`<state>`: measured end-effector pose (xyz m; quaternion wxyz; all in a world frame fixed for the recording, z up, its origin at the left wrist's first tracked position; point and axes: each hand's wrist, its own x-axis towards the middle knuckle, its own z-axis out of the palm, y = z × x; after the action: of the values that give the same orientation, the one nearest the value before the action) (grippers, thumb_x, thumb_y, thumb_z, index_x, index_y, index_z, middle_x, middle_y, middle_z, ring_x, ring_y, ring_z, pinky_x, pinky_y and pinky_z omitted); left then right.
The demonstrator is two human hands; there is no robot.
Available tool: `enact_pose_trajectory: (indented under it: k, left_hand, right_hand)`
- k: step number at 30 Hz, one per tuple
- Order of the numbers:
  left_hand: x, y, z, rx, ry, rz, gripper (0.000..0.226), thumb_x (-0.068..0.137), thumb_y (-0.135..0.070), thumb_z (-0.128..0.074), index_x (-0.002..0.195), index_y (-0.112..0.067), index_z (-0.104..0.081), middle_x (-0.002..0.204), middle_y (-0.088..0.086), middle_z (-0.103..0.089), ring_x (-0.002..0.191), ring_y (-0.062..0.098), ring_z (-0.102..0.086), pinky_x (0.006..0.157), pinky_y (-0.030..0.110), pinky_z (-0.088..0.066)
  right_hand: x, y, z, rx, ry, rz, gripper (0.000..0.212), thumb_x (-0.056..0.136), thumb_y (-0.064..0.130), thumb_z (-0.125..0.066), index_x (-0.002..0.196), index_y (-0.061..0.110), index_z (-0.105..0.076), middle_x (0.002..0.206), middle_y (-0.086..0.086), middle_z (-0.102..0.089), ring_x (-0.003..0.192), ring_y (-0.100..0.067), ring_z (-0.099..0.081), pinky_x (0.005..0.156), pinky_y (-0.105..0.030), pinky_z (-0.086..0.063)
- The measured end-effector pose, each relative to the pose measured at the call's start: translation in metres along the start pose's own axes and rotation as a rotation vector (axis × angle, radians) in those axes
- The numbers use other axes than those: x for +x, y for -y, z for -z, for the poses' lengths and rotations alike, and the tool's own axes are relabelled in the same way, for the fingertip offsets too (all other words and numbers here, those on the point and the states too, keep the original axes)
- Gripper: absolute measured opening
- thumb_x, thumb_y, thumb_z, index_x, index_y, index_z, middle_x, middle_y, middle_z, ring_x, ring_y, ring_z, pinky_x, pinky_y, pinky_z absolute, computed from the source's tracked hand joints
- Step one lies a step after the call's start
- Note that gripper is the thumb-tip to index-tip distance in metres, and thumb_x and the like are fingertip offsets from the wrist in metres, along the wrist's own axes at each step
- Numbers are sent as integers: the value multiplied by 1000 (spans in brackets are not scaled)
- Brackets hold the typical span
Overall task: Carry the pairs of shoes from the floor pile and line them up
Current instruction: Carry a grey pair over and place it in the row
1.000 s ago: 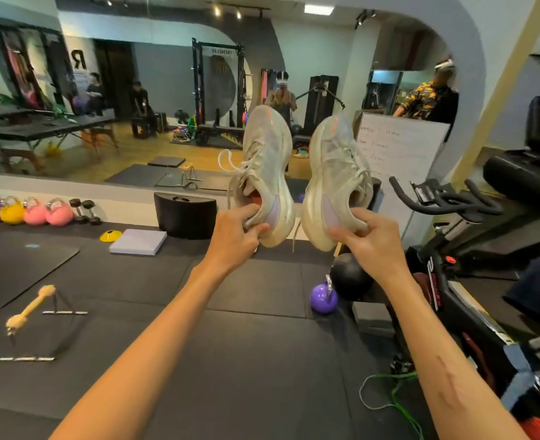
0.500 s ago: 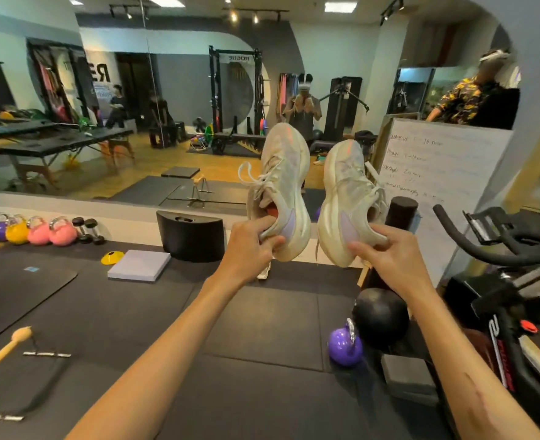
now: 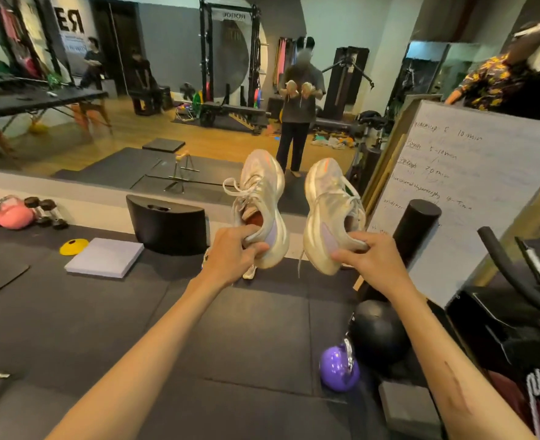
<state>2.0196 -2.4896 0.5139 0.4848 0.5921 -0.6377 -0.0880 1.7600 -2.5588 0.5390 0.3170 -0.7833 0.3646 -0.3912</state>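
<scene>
So: 2 cream shoes, held up w/ toes high over floor mat (image 3: 230,328). L hand (image 3: 230,258) pinches heel of L shoe (image 3: 259,204); R hand (image 3: 373,265) grips R shoe (image 3: 329,214) heel. Shoes apart.

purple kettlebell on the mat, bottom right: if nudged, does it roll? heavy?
The purple kettlebell looks rounded and lies tilted with its handle sideways, so a nudge would probably rock or roll it. Likely heavy for its size. The black ball right behind it may block it.
</scene>
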Motion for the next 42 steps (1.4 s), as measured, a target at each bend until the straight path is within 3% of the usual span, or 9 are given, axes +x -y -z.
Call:
enact_pose_trajectory:
  k: [12, 19, 24, 25, 26, 28, 33, 37, 42]
  left_hand:
    - [204, 164, -28, -6, 209, 74, 34, 82, -13, -70, 57, -15, -48, 58, 8, -49, 58, 12, -39, 58, 36, -34]
    - [296, 240, -97, 2, 340, 121, 37, 83, -21, -71, 56, -23, -45, 56, -9, -42, 50, 3, -34, 51, 18, -27]
    - [361, 300, -159, 66, 442, 175, 26, 84, -22, -71, 67, -10, -55, 62, 7, -52, 56, 4, -34, 56, 30, -33]
    - [376, 311, -168, 79, 438, 175, 30, 84, -22, -70, 62, -17, -50, 60, 1, -46, 65, 6, -19, 56, 32, -31]
    - [392, 322, -176, 103, 443, 171, 36, 84, -22, -70, 60, -23, -44, 59, -5, -40, 58, -10, -31, 55, 33, -29]
    - [419, 346, -194, 137, 454, 186, 36, 83, -24, -70, 62, -21, -41, 58, -9, -38, 50, 11, -41, 54, 32, -29]
    - [477, 416, -239, 177, 445, 205, 40, 82, -26, -73, 60, -7, -47, 51, -15, -27, 51, 0, -40, 51, 12, -32]
    - [510, 495, -288, 164, 575, 207, 34, 85, -25, -70, 62, -22, -45, 61, -9, -44, 59, 7, -37, 56, 25, -28]
    - [528, 595, -331, 201, 778, 297, 19, 90, -22, -63, 97, -5, -67, 100, 8, -68, 91, 22, -60, 77, 31, -42]
  right_hand:
    - [204, -102, -78, -16, -15, -226, 12, 78, 30, -78, 88, 25, -76, 79, 11, -73, 77, -4, -67, 66, -20, -52]
    - [307, -192, -92, 18, 96, -307, 21, 81, 21, -77, 74, 34, -63, 70, 20, -62, 68, 3, -60, 61, -11, -42]
    - [383, -276, -94, -6, 181, -366, 22, 84, 19, -75, 65, 21, -63, 68, 5, -62, 64, -12, -55, 64, -27, -43]
    - [402, -290, -96, -14, 202, -377, 28, 82, 19, -75, 59, 23, -60, 62, 7, -57, 60, -11, -50, 61, -28, -39]
    - [421, -303, -98, -17, 228, -392, 29, 80, 20, -76, 57, 28, -59, 60, 12, -55, 59, -9, -48, 60, -26, -36]
    - [457, -328, -105, -48, 278, -415, 16, 79, 25, -77, 73, 32, -64, 70, 15, -61, 69, -5, -55, 61, -22, -37]
    - [532, -392, -130, -123, 366, -452, 24, 82, 27, -73, 73, 36, -53, 72, 18, -56, 65, 0, -52, 55, -14, -37]
    - [580, -458, -161, -108, 374, -495, 27, 83, 15, -72, 71, 33, -57, 73, 16, -58, 66, 1, -53, 57, -8, -38]
    - [613, -549, -216, -56, 418, -621, 19, 85, 7, -67, 92, 24, -71, 86, 9, -67, 81, -7, -62, 64, -14, -45]
